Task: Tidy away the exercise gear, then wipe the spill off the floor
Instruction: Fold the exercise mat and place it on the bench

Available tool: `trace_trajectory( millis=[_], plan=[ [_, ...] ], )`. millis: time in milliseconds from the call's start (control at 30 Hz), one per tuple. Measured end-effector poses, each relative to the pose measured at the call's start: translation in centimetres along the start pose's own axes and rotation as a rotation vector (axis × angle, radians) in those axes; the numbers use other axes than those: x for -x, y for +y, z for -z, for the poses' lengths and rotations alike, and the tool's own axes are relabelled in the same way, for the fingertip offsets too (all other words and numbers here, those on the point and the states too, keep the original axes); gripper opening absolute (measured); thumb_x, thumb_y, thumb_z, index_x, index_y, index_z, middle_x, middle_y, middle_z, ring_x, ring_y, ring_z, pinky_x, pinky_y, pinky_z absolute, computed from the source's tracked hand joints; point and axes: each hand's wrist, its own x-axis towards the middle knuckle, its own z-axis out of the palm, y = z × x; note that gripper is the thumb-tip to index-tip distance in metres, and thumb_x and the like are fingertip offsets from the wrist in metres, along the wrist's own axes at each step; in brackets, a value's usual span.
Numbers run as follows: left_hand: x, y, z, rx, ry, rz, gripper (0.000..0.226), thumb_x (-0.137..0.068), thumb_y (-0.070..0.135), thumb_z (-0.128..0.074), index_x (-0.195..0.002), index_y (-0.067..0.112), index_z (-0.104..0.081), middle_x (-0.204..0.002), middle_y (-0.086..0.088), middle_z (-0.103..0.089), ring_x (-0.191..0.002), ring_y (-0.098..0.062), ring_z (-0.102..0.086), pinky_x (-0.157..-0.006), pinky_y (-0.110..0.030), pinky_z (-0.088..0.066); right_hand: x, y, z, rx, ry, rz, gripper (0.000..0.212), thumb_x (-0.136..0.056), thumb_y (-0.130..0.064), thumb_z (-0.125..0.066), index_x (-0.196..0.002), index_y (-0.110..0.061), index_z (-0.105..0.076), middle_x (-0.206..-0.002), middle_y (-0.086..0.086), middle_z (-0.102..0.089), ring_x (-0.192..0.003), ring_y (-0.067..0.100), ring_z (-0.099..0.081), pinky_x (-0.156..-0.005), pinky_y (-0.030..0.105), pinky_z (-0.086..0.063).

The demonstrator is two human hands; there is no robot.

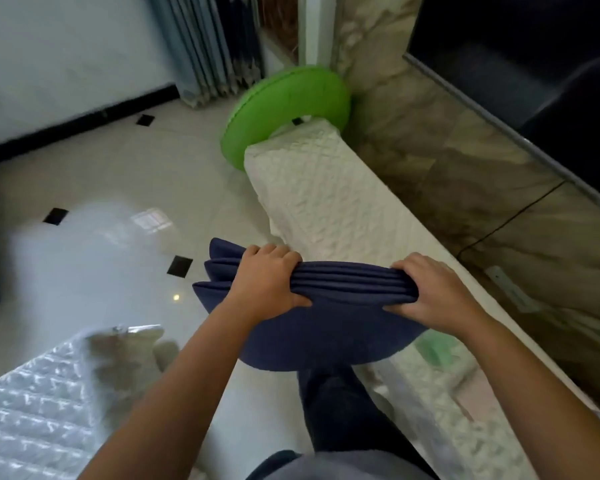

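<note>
Head view: the left hand (264, 282) and right hand (433, 292) grip a folded blue mat (326, 327) just below centre. The fingers (274, 252) curl over its stacked top edges, with the thumbs on the near face. The mat is held in the air by the near edge of a long tabletop (326, 202) under a white quilted cover. A green ring (284, 98) leans at the far end, at 12 o'clock.

I judge the tidying step is under way and the wiping not yet begun. Next, the mat needs a resting place, set down with its folds kept pinched together. The shiny floor (101, 188) at 9 o'clock shows glare; I cannot pick out a spill.
</note>
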Motion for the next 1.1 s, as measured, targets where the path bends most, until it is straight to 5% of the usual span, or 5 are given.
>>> trace_trajectory(
  millis=[333,600,767,900,1100],
  plan=[
    [-23.8,-3.3,6.7,-0.119,-0.053,-0.244,0.066,-0.069,0.060,-0.064,-0.121,0.022,-0.051,-0.116,0.001,-0.057,-0.110,-0.022,-0.049,-0.095,-0.035,-0.031,-15.9,6.5,6.6,-0.086,0.116,-0.206,0.050,-0.071,-0.044,-0.071,-0.112,-0.020,-0.056,-0.107,0.000,-0.055,-0.101,0.020,-0.053,-0.087,0.033,-0.040],
    [-40.2,-2.9,7.1,-0.098,-0.138,-0.562,0.045,-0.072,0.041,-0.063,-0.109,0.018,-0.054,-0.105,-0.002,-0.057,-0.101,-0.024,-0.052,-0.084,-0.035,-0.035,-22.9,10.7,8.1,-0.047,0.244,-0.463,0.050,-0.073,-0.039,-0.069,-0.115,-0.016,-0.056,-0.109,0.005,-0.056,-0.103,0.024,-0.054,-0.084,0.032,-0.035],
    [-46.3,-1.3,5.9,-0.144,0.042,-0.770,0.039,-0.070,0.036,-0.067,-0.101,0.013,-0.058,-0.099,-0.007,-0.059,-0.096,-0.030,-0.054,-0.082,-0.038,-0.038,-24.9,12.5,7.6,0.019,0.364,-0.649,0.051,-0.069,-0.026,-0.074,-0.114,-0.008,-0.056,-0.110,0.012,-0.056,-0.105,0.031,-0.053,-0.088,0.038,-0.035],
    [-49.0,-1.2,2.0,-0.148,0.349,-0.964,0.035,-0.062,0.035,-0.065,-0.086,0.011,-0.058,-0.081,-0.010,-0.061,-0.073,-0.030,-0.058,-0.069,-0.035,-0.045,-26.1,14.4,3.9,0.200,0.504,-0.709,0.048,-0.059,-0.023,-0.076,-0.098,-0.003,-0.057,-0.092,0.018,-0.061,-0.084,0.037,-0.061,-0.076,0.038,-0.041],
    [-49.7,-4.4,-10.6,-0.136,0.427,-1.100,0.051,-0.057,0.026,-0.074,-0.097,0.010,-0.046,-0.095,-0.014,-0.054,-0.086,-0.028,-0.039,-0.075,-0.038,-0.029,-28.0,14.8,-8.4,0.322,0.474,-0.818,0.047,-0.062,-0.036,-0.057,-0.098,-0.007,-0.047,-0.088,0.016,-0.060,-0.076,0.034,-0.060,-0.073,0.037,-0.031]
  ],
)
